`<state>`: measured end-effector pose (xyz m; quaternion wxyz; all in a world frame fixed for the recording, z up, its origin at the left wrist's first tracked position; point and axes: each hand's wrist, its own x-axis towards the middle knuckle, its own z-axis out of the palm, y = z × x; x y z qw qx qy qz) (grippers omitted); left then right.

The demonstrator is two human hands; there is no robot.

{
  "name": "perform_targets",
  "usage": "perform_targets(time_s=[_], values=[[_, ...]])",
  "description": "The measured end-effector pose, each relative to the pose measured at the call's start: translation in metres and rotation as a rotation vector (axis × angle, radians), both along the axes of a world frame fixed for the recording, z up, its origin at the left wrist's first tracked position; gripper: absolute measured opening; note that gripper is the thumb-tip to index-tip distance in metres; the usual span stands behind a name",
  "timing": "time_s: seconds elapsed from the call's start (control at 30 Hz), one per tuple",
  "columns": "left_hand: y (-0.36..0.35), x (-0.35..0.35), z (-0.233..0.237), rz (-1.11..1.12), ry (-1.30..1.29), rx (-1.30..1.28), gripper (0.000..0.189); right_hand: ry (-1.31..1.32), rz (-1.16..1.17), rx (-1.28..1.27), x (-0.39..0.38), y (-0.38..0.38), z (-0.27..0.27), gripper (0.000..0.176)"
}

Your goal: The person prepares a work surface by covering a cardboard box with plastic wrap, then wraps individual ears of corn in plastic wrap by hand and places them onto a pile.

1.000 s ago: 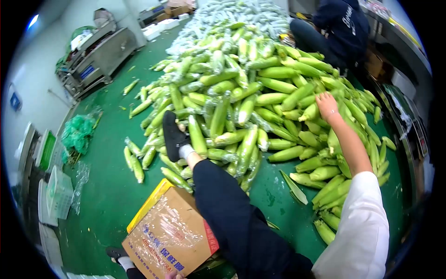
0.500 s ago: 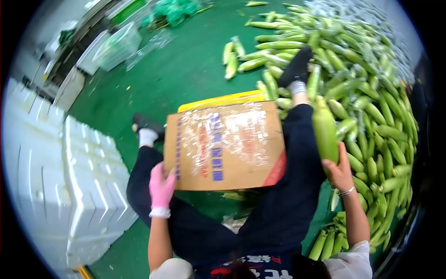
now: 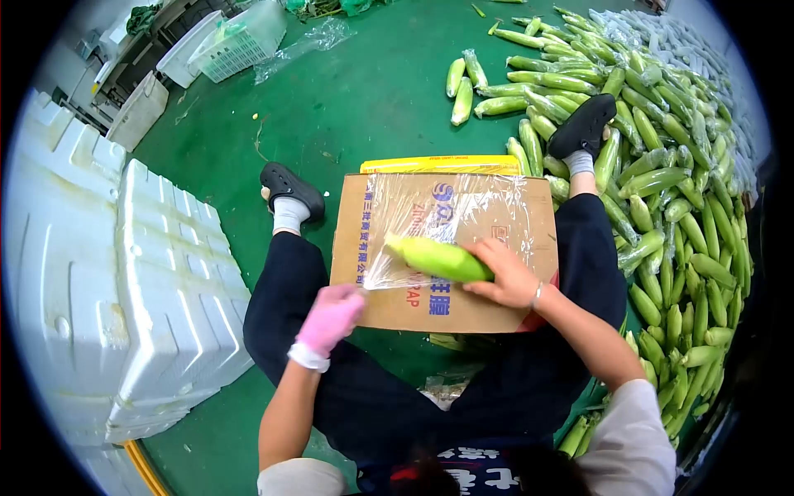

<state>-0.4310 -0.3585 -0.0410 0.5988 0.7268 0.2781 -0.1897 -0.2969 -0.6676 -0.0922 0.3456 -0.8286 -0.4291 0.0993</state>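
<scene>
A cardboard box (image 3: 380, 307) with blue and red print lies between my legs, with clear plastic film (image 3: 413, 198) spread over its top. My right hand (image 3: 506, 277), bare, grips the thick end of a green ear of corn (image 3: 438, 258), which lies slanted over the film with its tip to the left. In a pink glove, my left hand (image 3: 332, 316) is closed at the box's left edge and pinches the corner of the film.
Many ears of corn (image 3: 695, 248) are heaped on the green floor (image 3: 397, 91) at the right. White foam boxes (image 3: 174, 289) stand stacked at the left. Plastic crates (image 3: 244, 41) stand at the upper left, and a yellow box (image 3: 447, 164) sits behind the cardboard one.
My right hand has brought the corn from beside my right leg leftward onto the box. My left hand has closed on film now drawn over the box. The view has shifted.
</scene>
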Motion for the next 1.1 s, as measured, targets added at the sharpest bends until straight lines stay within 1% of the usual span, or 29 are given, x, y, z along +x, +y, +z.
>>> perform_targets(time_s=[0.07, 0.1, 0.13, 0.17, 0.2, 0.23, 0.27, 0.3, 0.33, 0.4, 0.43, 0.47, 0.53, 0.57, 0.6, 0.63, 0.67, 0.7, 0.73, 0.8, 0.87, 0.9, 0.93, 0.97, 1.0, 1.03, 1.1], values=[[0.011, -0.006, 0.013, 0.178, -0.304, -0.465, 0.027, 0.010, 0.098, -0.087, -0.009, 0.002, 0.014, 0.065], [0.001, 0.003, 0.015, 0.251, -0.383, -0.622, 0.027, 0.015, 0.090, -0.082, -0.008, 0.005, 0.015, 0.065], [-0.020, 0.016, 0.010, 0.301, -0.550, -0.473, 0.022, 0.038, 0.141, -0.141, -0.004, 0.009, 0.018, 0.065], [-0.038, 0.030, 0.005, 0.247, -0.611, -0.256, 0.018, 0.058, 0.188, -0.203, 0.002, 0.010, 0.021, 0.064], [-0.052, 0.042, -0.005, 0.189, -0.668, -0.044, 0.020, 0.057, 0.171, -0.206, 0.005, 0.009, 0.025, 0.064], [-0.058, 0.054, -0.031, -0.043, -0.833, 0.193, 0.023, -0.144, 0.138, -0.170, 0.007, 0.006, 0.030, 0.062], [-0.069, 0.065, -0.034, -0.280, -0.994, 0.431, 0.032, -0.348, 0.104, -0.137, 0.006, 0.003, 0.035, 0.060], [-0.078, 0.065, -0.036, -0.541, -0.973, 0.840, 0.051, -0.437, -0.068, -0.025, -0.004, 0.001, 0.038, 0.054], [-0.080, 0.069, -0.035, -0.558, -0.993, 0.830, 0.051, -0.445, -0.093, -0.032, -0.018, -0.009, 0.033, 0.054], [-0.084, 0.076, -0.025, -0.737, -0.814, 1.043, 0.073, -0.383, -0.555, 0.094, -0.051, -0.028, 0.023, 0.043], [-0.082, 0.081, -0.020, -0.768, -0.748, 1.015, 0.078, -0.327, -0.579, 0.014, -0.065, -0.036, 0.023, 0.030], [-0.080, 0.084, -0.023, -0.776, -0.748, 1.011, 0.078, -0.322, -0.586, 0.012, -0.067, -0.041, 0.017, 0.030], [-0.074, 0.093, -0.030, -0.849, -0.790, 1.061, 0.073, -0.498, -0.544, 0.015, -0.056, -0.058, -0.011, 0.016], [-0.074, 0.090, -0.023, -0.852, -0.837, 1.070, 0.064, -0.418, -0.637, 0.061, -0.042, -0.072, -0.021, 0.012], [-0.073, 0.085, -0.023, -0.858, -0.843, 1.070, 0.064, -0.334, -0.724, 0.106, -0.025, -0.084, -0.024, 0.009], [-0.071, 0.078, -0.025, -0.863, -0.843, 1.034, 0.060, -0.263, -0.850, 0.378, -0.014, -0.084, -0.007, 0.008], [-0.070, 0.069, -0.027, -0.868, -0.839, 0.998, 0.057, 0.175, -0.981, 0.450, -0.009, -0.085, 0.008, 0.009], [-0.076, 0.057, -0.025, -0.865, -0.885, 0.991, 0.054, 0.326, -0.938, 0.572, -0.015, -0.083, 0.014, 0.008], [-0.078, 0.047, -0.026, -0.881, -0.934, 0.944, 0.057, 0.476, -0.887, 0.692, -0.022, -0.078, 0.019, 0.007], [-0.088, 0.024, -0.017, -0.971, -0.891, 0.806, 0.060, 0.396, -0.716, 0.385, -0.073, -0.059, 0.030, 0.014], [-0.090, 0.013, -0.016, -1.035, -0.775, 0.688, 0.062, -0.127, -0.391, 0.179, -0.116, -0.035, 0.023, 0.026], [-0.091, 0.013, -0.014, -1.034, -0.590, 0.688, 0.063, -0.121, -0.389, 0.181, -0.109, -0.031, 0.018, 0.026], [-0.092, 0.016, -0.014, -1.042, -0.579, 0.688, 0.063, -0.124, -0.377, 0.023, -0.097, -0.026, 0.013, 0.032], [-0.095, 0.021, -0.011, -0.841, -0.722, 0.855, 0.065, -0.125, -0.362, -0.134, -0.081, -0.020, 0.007, 0.038], [-0.095, 0.028, -0.010, -0.630, -0.861, 1.012, 0.067, -0.220, -0.426, -0.201, -0.055, -0.012, -0.003, 0.044], [-0.091, 0.040, -0.018, -0.609, -0.935, 1.050, 0.071, -0.356, -0.479, -0.185, -0.026, -0.002, -0.002, 0.041], [-0.089, 0.061, -0.037, -0.644, -0.950, 1.044, 0.071, -0.294, -0.393, -0.289, 0.026, 0.018, 0.016, 0.044]])
